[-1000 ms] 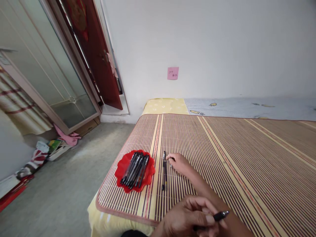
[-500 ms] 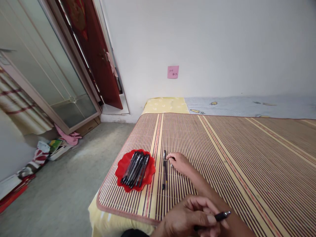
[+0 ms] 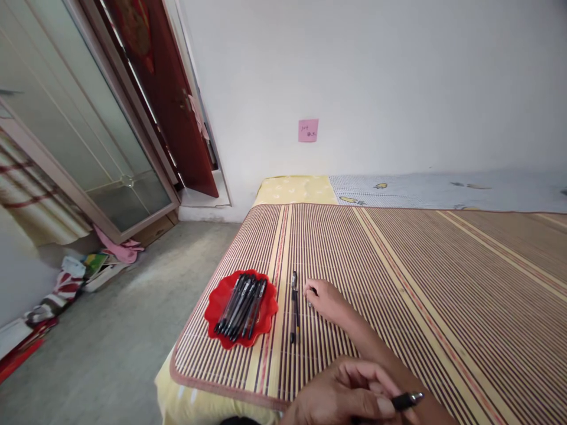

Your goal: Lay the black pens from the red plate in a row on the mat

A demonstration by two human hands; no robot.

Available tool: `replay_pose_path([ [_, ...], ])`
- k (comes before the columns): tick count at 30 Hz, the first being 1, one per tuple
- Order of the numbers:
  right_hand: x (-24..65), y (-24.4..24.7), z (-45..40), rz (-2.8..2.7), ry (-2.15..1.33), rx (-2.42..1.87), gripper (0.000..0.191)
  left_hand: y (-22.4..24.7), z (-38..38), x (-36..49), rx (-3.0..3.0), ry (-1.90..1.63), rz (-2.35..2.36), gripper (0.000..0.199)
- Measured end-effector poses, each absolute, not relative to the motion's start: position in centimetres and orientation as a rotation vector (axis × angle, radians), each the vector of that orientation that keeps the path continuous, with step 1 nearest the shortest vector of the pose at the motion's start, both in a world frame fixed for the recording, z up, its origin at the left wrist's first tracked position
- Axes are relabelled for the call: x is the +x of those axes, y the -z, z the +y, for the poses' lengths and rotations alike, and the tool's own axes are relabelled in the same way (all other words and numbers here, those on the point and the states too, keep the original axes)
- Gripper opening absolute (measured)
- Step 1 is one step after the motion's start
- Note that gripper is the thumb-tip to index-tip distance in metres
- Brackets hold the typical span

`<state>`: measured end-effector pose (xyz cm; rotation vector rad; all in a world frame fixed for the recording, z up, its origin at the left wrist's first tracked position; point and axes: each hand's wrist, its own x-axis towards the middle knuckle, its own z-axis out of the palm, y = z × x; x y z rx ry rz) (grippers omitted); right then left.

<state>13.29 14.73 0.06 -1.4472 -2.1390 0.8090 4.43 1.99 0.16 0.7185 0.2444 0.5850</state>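
My left hand point(image 3: 349, 392), low in the view, is closed around a black pen point(image 3: 405, 401) whose tip points right. Farther forward, my right hand point(image 3: 325, 298) rests on the striped mat point(image 3: 376, 295) with its fingers curled. A small shiny bit shows under those fingers, too small to name. Just left of the right hand, apart from it, a dark pen point(image 3: 293, 307) lies lengthwise on the mat. To its left, a red scalloped plate point(image 3: 215, 307) holds several black pens point(image 3: 241, 307) in a pile.
The mat covers a bed with a yellow sheet point(image 3: 296, 190) at its far edge. A pink note point(image 3: 308, 130) is stuck on the white wall. On the left are a glass door point(image 3: 110, 147), a red-brown door point(image 3: 190, 136), and clothes and books on the floor.
My right hand has drawn slightly right, away from the lying pen, and its fingers are more curled. My left hand has shifted a little down and right with its pen.
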Motion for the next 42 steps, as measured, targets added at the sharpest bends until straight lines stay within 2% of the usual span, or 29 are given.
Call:
replay_pose_path([
  [8,13.7,0.5,14.0,-2.097,-0.872,-1.373,0.037,-1.1,1.0,4.3,0.682,-0.502,0.297,0.034],
  [19,13.1,0.4,15.1,-2.191,-0.842,-1.45,0.036,-1.2,1.2,4.1,0.685,-0.537,0.26,0.025],
  [27,12.8,0.4,15.1,-2.225,-0.763,-1.447,0.035,-0.8,1.5,4.3,0.697,-0.555,0.263,0.028],
  [31,13.4,0.0,14.4,-2.182,-0.762,-1.428,0.028,-1.6,1.4,4.2,0.693,-0.548,0.277,0.029],
  [35,14.1,-0.7,12.4,-2.223,-0.897,-1.354,0.02,-2.4,1.2,4.0,0.689,-0.527,0.271,0.029],
  [38,14.2,-0.3,11.0,-2.264,-1.036,-1.209,0.021,-2.3,1.0,4.0,0.706,-0.513,0.266,0.029],
  [42,14.0,0.7,10.3,-2.248,-1.045,-1.16,0.024,-1.8,0.9,4.2,0.706,-0.509,0.271,0.029],
])
